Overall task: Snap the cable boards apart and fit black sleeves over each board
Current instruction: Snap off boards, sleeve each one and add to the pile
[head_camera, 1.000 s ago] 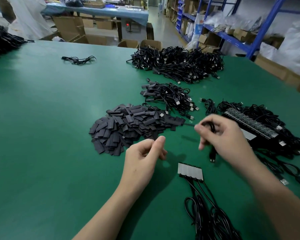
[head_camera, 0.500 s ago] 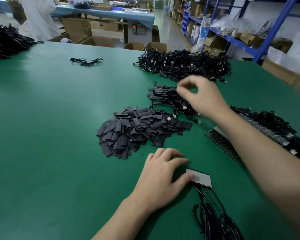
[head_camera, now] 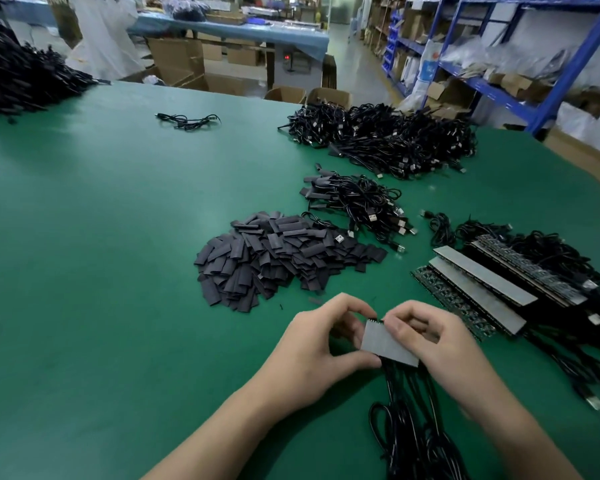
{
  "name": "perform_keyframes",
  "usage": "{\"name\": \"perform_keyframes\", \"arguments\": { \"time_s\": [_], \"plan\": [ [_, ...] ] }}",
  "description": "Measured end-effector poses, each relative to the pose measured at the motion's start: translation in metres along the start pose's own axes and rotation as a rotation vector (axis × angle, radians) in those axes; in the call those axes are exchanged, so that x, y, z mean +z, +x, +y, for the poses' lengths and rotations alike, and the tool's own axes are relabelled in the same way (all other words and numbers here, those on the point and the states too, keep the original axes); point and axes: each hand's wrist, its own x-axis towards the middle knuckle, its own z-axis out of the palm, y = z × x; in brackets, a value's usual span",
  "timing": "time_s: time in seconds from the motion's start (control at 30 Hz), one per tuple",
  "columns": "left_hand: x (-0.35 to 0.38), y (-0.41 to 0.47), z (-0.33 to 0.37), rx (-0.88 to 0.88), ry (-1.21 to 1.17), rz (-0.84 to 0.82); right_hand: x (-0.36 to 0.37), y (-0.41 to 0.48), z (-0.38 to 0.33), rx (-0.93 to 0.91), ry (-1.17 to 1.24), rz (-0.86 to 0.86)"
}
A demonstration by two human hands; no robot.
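a wide green table fills the foreground of a storeroom. behind it stand open cardboard boxes and a long table under a blue cover, with a pale floor running back. blue metal shelving loaded with boxes lines the right side.

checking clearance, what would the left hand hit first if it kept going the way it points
Likely the right hand, across the small grey cable-board panel that the left hand also pinches.

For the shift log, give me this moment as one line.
left hand: grips board strip | right hand: grips same strip | black sleeves: piled beyond hands
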Motion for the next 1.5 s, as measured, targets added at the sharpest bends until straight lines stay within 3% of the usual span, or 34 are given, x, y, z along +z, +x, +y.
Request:
{"name": "perform_keyframes", "arguments": {
  "time_s": [0.1, 0.23, 0.63, 1.03, 1.27, 1.33, 1.5],
  "plan": [
    [0.0, 0.001, 0.002, -0.036, -0.12, 0.03, 0.009, -0.006, 0.003, 0.02, 0.158, -0.027],
    [0.003, 0.001, 0.003, -0.112, -0.308, -0.051, 0.01, -0.007, 0.004, 0.021, 0.234, 0.051],
    [0.007, 0.001, 0.004, -0.159, -0.484, -0.086, 0.014, -0.011, -0.004, 0.011, 0.37, 0.039],
    [0.005, -0.002, 0.013, -0.247, -0.805, -0.261, 0.009, -0.013, -0.009, 0.201, 0.685, -0.133],
    [-0.006, -0.002, 0.013, -0.35, -1.184, -0.422, 0.004, -0.011, -0.008, 0.175, 0.712, -0.069],
    [-0.009, 0.001, 0.013, -0.36, -1.147, -0.443, 0.001, -0.01, -0.008, 0.174, 0.699, -0.022],
    [-0.003, -0.001, 0.013, -0.3, -0.695, -0.275, -0.008, -0.01, -0.005, 0.159, 0.593, 0.004]
  ]
}}
